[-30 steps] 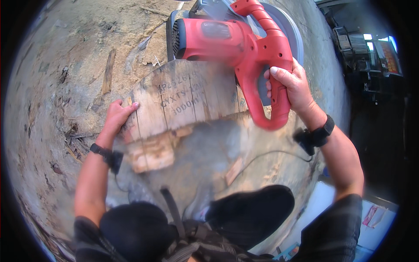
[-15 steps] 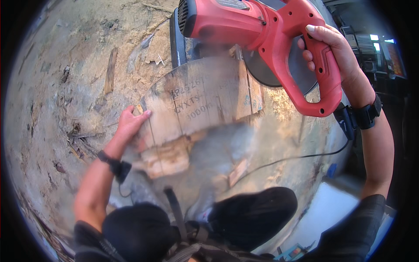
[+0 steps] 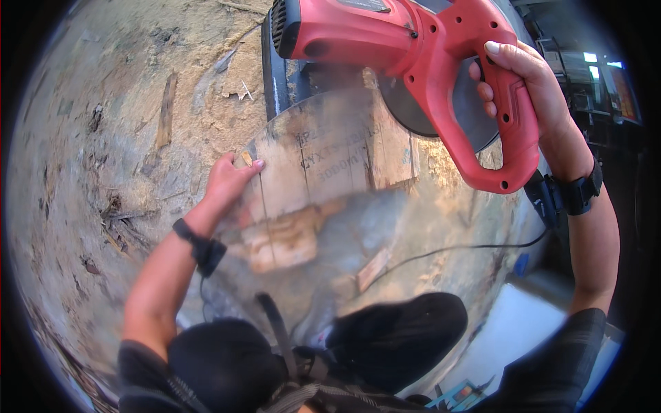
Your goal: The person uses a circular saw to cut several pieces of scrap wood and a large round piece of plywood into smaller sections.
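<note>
Honestly, the right hand [image 3: 533, 77] is wrapped around the red saw's [image 3: 344, 38] loop handle [image 3: 509, 127] at two o'clock, presumably for control, while the left hand [image 3: 231, 180] at ten thumbs the wooden board [image 3: 337, 148] near twelve, probably steadying it, finger grip hard to tell.

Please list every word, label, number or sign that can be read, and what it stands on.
Wooden board: dark stencilled rows of letters and numbers, partly legible; I'm leaving them uncopied.
Board's right end: faint bluish marks, too blurred to read.
Red saw: grey label, cut by the picture's upper edge, too small to read.
Elsewhere: nothing legible.
</note>
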A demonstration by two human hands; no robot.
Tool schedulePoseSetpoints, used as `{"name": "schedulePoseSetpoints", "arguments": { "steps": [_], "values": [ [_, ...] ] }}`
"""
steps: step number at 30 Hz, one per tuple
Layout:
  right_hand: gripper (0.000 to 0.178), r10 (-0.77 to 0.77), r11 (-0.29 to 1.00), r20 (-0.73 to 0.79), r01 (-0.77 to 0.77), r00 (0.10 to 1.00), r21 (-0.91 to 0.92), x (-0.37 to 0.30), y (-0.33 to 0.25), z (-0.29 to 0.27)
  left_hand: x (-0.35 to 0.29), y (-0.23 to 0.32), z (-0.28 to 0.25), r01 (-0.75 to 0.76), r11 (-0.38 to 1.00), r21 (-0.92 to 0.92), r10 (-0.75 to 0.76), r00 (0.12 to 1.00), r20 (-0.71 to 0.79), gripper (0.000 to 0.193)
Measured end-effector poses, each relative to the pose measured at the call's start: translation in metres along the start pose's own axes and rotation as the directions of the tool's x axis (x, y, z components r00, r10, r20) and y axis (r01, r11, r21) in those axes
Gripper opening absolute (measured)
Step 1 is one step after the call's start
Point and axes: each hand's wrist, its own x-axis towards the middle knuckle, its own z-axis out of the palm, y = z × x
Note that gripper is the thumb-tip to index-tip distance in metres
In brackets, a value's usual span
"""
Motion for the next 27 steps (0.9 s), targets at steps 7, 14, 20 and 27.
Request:
{"name": "schedulePoseSetpoints", "arguments": {
  "steps": [7, 14, 20, 27],
  "values": [
    [0.023, -0.023, 1.0, -0.004, 0.023, 1.0, -0.002, -0.004, 0.013, 0.007, 0.02, -0.027, 0.007, -0.042, 0.998, 0.039, 0.044, 0.997, -0.06, 0.07],
    [0.023, -0.062, 0.998, -0.026, 0.062, 0.998, -0.014, -0.009, 0.032, 0.012, 0.017, -0.017, 0.001, -0.043, 0.999, 0.011, 0.043, 0.998, -0.035, 0.061],
    [0.023, -0.07, 0.997, -0.024, 0.069, 0.997, -0.015, -0.011, 0.04, 0.015, 0.011, -0.003, -0.002, -0.062, 0.998, 0.032, 0.063, 0.997, -0.042, 0.04],
    [0.022, -0.081, 0.997, -0.052, 0.08, 0.995, -0.009, -0.015, 0.053, 0.024, 0.011, 0.0, -0.005, -0.056, 0.994, 0.096, 0.062, 0.996, -0.063, 0.042]
  ]
}}
